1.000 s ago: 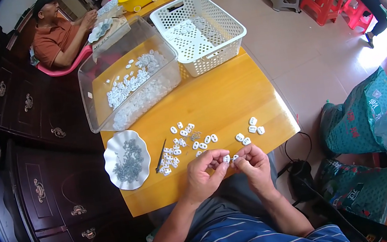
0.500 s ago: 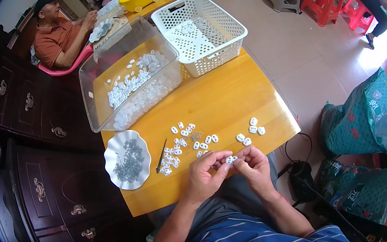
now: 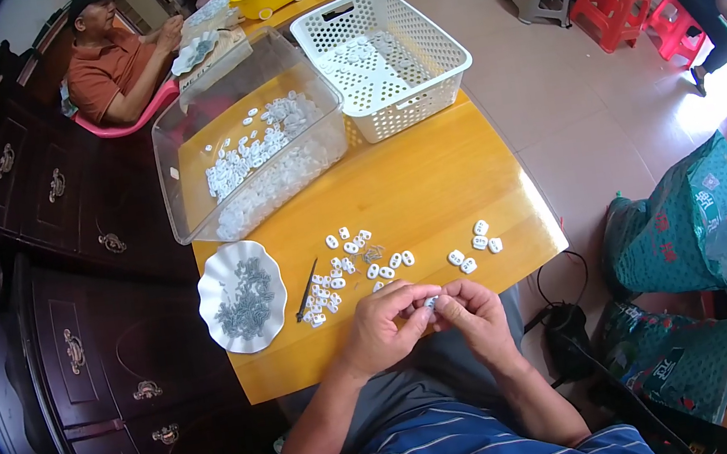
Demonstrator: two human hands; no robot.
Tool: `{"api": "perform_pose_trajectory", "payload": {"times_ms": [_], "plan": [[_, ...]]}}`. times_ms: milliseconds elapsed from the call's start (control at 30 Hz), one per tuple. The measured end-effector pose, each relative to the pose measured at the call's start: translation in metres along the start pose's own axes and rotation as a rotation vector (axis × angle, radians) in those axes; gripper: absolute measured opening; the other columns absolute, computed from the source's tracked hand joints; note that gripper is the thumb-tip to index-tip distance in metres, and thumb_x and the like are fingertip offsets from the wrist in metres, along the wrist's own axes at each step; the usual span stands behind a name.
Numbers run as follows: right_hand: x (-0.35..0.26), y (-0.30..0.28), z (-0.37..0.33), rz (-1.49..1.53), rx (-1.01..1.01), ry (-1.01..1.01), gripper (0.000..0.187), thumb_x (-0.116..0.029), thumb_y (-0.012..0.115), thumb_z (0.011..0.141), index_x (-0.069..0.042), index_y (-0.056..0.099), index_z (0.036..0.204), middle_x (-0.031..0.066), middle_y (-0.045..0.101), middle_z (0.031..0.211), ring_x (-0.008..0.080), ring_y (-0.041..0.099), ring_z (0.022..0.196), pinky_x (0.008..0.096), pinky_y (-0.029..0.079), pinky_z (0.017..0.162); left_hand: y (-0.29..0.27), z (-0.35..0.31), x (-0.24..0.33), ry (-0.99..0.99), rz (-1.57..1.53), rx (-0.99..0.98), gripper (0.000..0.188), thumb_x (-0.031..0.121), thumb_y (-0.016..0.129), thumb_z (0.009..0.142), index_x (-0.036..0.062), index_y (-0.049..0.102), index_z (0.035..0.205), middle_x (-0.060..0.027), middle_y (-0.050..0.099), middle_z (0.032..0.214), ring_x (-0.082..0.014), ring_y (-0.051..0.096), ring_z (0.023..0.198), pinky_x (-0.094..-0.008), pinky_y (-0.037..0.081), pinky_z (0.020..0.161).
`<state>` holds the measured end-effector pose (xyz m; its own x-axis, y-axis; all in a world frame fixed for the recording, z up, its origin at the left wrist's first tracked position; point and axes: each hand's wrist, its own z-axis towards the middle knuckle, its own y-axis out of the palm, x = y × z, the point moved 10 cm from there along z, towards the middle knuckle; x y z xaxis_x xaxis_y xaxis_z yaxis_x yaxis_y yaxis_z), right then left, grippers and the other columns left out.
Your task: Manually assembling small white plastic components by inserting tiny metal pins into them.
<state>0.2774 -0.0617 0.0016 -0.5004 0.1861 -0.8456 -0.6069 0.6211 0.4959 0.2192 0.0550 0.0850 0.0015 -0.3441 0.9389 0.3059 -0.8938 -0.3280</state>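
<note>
– White piece (image 3: 431, 302), the tiny one being held: where is it?

– It's between the two hands, up high by the near edge of the yellow-brown counter (image 3: 432, 179).

– What big things sit on that counter?

– A clear tub (image 3: 193, 154) with lots of white bits inside. Just beside it is a white basket (image 3: 421, 106) full of holes. They cover part of the counter, so I can't see all of it.

– What about the plate (image 3: 207, 279)?

– It's white and wavy at the rim, near the left side. The grey bits (image 3: 248, 305) on it are too small to make out.

– And the hands?

– The left grip (image 3: 386, 329) is pinched, with almost no gap, on the white piece. The right grip (image 3: 480, 315) is pinched on it from the other side.

– Any smaller stuff?

– A thin black stick (image 3: 307, 290), slanting, with its skinny end pointing away from the person. Loose pieces (image 3: 337, 282) lie beside it, and the left fingers partly hide some. Five more pieces (image 3: 480, 242) lie off to the right.

– Which way does the held one point?

– I can't tell. Fingers cover most of it, so its long side doesn't show.
</note>
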Motion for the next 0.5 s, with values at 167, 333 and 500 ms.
{"api": "perform_pose_trajectory", "payload": {"times_ms": [167, 333, 500], "plan": [[-0.007, -0.001, 0.001, -0.001, 0.077, -0.062, 0.017, -0.014, 0.060, 0.107, 0.002, 0.067, 0.108, 0.0062, 0.072, 0.096, 0.0095, 0.066, 0.083, 0.0246, 0.055, 0.077, 0.005, 0.001, 0.026, 0.109, 0.274, 0.073, 0.045, 0.006, 0.079, 0.085, 0.0029, 0.066, 0.128, -0.0132, 0.070, 0.107, -0.0248, 0.071, 0.087, -0.0332, 0.058, 0.076], [-0.006, -0.001, 0.001, 0.095, 0.112, -0.024, 0.015, -0.014, 0.060, 0.106, 0.000, 0.067, 0.106, 0.0042, 0.071, 0.093, 0.0098, 0.066, 0.083, 0.0244, 0.053, 0.077, 0.017, -0.002, 0.043, 0.286, 0.559, 0.164, 0.051, 0.013, 0.082, 0.080, 0.0022, 0.065, 0.127, -0.0153, 0.070, 0.112, -0.0335, 0.070, 0.096, -0.0397, 0.059, 0.082], [-0.008, -0.001, 0.000, 0.096, 0.132, -0.031, 0.012, -0.014, 0.061, 0.105, -0.004, 0.067, 0.104, -0.0007, 0.067, 0.090, 0.0065, 0.059, 0.077, 0.0220, 0.049, 0.074, 0.020, -0.003, 0.035, 0.282, 0.621, 0.201, 0.036, 0.011, 0.081, 0.081, 0.0021, 0.070, 0.115, -0.0138, 0.072, 0.103, -0.0322, 0.071, 0.092, -0.0399, 0.059, 0.078]]}}
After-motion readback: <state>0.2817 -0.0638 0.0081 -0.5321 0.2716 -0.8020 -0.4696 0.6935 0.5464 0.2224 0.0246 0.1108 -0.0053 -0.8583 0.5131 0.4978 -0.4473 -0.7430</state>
